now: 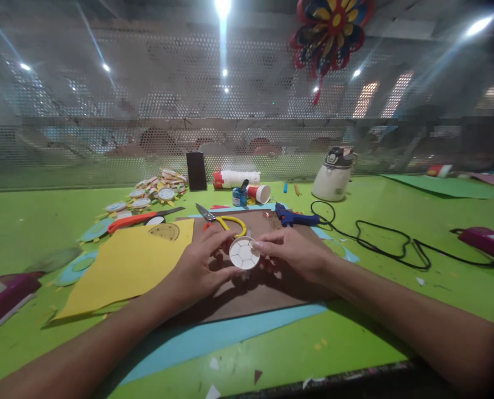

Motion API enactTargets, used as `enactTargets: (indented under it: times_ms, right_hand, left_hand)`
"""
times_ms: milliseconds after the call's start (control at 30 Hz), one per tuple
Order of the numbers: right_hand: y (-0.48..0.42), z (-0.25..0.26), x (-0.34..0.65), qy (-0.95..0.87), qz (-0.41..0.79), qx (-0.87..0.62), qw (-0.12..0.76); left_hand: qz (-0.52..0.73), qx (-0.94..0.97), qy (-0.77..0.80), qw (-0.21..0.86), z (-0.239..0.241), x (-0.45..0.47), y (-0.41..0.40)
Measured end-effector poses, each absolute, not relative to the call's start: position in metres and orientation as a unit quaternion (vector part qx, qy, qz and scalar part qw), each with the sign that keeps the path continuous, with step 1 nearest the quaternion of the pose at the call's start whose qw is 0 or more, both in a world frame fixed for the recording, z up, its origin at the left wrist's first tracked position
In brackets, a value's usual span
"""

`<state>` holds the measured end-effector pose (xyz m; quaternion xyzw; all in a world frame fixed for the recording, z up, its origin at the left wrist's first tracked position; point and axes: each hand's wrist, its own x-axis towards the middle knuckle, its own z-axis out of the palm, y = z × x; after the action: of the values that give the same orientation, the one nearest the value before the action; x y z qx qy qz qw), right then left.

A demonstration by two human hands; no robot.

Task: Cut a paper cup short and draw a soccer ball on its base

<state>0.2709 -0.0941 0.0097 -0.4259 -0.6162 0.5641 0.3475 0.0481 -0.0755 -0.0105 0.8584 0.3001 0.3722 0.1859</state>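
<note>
A small round white disc [242, 254] with dark lines drawn like a football pattern sits between my hands above the brown sheet [214, 308]. My left hand [207, 260] is closed round its left side, thumb at the lower rim and fingers at the upper rim. At the right edge, my right hand [288, 252] is closed with thumb and forefinger pinching; its lower fingers are partly hidden in shadow. Just beyond the disc lie yellow-handled scissors [230, 221], blades pointing to the far left. Behind my right hand rests a blue glue gun [294, 216].
Yellow sheet [134, 263] and orange cutter [133, 220] lie left. Behind stand finished paper discs [166, 194], a black phone-like slab [196, 172], stacked paper cups [238, 179], a blue bottle [239, 197] and a white jug [333, 177]. A black cord [380, 249] runs right.
</note>
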Motion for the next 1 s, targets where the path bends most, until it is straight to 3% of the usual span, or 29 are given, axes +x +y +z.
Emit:
enactTargets:
  times_ms: [267,500,667,1000]
  right_hand:
    - [-0.088,0.000,0.272,-0.624,0.581,-0.415,0.318]
    - [-0.081,-0.006,0.271,-0.607,0.542,-0.448,0.371]
    - [-0.083,0.003,0.270,-0.634,0.450,-0.501,0.380]
    - [-0.101,0.026,0.265,-0.727,0.207,-0.584,0.296]
  left_hand:
    - [0.329,0.885,0.287,0.161,-0.014,0.046,-0.074]
    - [0.328,0.865,0.334,0.178,-0.014,0.046,-0.073]
    - [0.316,0.861,0.355,0.181,-0.013,0.045,-0.073]
    - [0.274,0.859,0.404,0.155,-0.008,0.048,-0.075]
